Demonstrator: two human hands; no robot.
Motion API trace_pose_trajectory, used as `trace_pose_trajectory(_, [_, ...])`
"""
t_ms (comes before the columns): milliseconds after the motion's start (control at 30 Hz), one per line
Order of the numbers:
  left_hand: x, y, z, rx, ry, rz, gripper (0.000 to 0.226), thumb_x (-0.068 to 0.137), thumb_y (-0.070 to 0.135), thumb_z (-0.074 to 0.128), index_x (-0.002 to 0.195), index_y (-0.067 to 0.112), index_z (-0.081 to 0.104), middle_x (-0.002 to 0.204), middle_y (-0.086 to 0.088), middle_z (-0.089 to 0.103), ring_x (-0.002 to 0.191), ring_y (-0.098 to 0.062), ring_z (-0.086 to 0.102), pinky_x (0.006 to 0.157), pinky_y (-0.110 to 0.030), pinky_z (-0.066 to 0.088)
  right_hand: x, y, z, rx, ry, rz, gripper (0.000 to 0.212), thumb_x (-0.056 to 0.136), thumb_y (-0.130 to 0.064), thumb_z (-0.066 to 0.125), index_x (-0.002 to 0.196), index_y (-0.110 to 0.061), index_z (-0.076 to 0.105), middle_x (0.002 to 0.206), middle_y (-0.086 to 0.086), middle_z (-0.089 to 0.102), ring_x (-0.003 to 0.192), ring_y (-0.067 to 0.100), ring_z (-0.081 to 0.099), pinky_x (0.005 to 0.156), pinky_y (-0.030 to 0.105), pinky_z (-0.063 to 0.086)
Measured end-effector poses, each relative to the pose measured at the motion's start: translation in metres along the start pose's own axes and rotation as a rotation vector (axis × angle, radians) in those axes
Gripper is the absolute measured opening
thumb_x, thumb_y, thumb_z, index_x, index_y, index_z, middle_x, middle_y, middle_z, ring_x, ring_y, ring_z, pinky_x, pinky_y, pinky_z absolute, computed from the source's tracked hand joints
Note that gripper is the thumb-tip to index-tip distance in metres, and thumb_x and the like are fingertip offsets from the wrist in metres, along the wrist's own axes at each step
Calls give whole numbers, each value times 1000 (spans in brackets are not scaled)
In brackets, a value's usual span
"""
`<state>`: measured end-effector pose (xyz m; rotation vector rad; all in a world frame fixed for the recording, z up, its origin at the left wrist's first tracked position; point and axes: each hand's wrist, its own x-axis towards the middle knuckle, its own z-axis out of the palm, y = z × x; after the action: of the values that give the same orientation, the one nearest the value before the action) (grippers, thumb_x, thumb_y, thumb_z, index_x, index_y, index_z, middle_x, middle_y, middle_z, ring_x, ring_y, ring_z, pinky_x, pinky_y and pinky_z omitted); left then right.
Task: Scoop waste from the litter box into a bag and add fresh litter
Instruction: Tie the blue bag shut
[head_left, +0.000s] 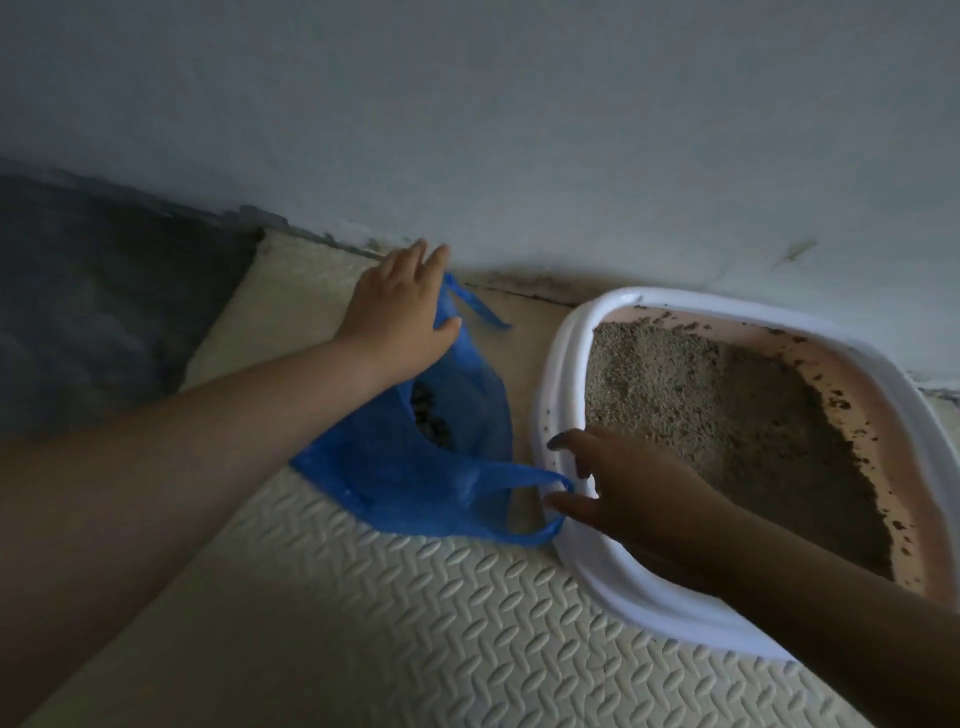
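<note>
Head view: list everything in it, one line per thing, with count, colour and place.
Plastic bag: one, blue, on the mat left of the litter box, dark clumps inside.
Litter box: one, white rim, pink inside, right, against the wall.
Litter: grey-brown, filling the box.
Floor mat: one, cream, textured, under both.
Wall: grey, behind.
Dark fabric: one, grey, far left.
Left hand: holding the bag's far edge.
Right hand: at the bag's near handle, over the box rim.

Dim, bluish, soft, wide-angle edge distortion.
</note>
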<state>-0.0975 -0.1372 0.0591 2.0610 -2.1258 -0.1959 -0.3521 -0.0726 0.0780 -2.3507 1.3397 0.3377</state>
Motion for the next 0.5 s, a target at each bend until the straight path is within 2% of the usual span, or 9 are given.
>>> trace_pose_trajectory(100, [4,-1,0,-188,-65,-89,59,91,40,53,139,10,36,136,-11,48,122,-30,46,96,-44,43,19,-10,1,-116,-49,-35,34,87,-46,58,117,-30,58,109,-6,52,101,16,58,80,32,49])
trace_pose_trajectory(200, [8,-6,-1,-323,-119,-164,45,92,34,53,131,13,47,125,-9,55,112,-29,53,86,-39,46,32,-15,-7,-186,-110,-27,17,87,-34,58,99,-25,66,101,-4,52,96,21,61,79,37,52])
trace_pose_trajectory(233, [9,-7,-2,-365,-103,-176,34,92,31,53,120,13,55,112,-9,59,102,-28,57,79,-36,46,35,-17,-11,-191,-118,-23,16,87,-32,57,96,-24,67,100,-3,53,95,22,62,80,38,53])
trace_pose_trajectory(267, [9,-9,-2,-416,-75,-186,19,91,27,52,100,12,60,94,-8,60,86,-26,57,68,-34,42,38,-19,-14,-189,-137,-18,17,88,-34,57,96,-23,67,102,-1,56,96,24,62,82,38,52])
trace_pose_trajectory(300, [9,-11,-3,-474,-49,-196,15,90,22,52,79,12,54,75,-7,52,68,-23,51,59,-32,36,39,-22,-16,-178,-170,-8,22,88,-38,58,100,-22,67,105,0,58,99,24,62,85,37,51])
trace_pose_trajectory(333, [8,-13,-5,-523,-27,-197,24,88,16,50,66,13,40,63,-4,40,56,-19,39,53,-31,27,40,-25,-18,-175,-222,16,29,88,-43,59,105,-21,65,110,0,60,102,23,61,88,35,49])
trace_pose_trajectory(400, [6,-18,-10,-572,11,-175,34,86,11,48,61,17,25,57,-1,25,52,-16,24,52,-30,17,39,-29,-17,-218,-319,59,42,84,-49,63,115,-21,61,116,0,60,108,22,58,91,34,47])
trace_pose_trajectory(500, [2,-26,-17,-612,58,-143,35,87,12,49,61,17,27,56,-1,26,53,-18,26,52,-30,17,41,-33,-13,-358,-340,42,30,86,-36,63,112,-21,64,117,1,61,111,24,57,91,37,49])
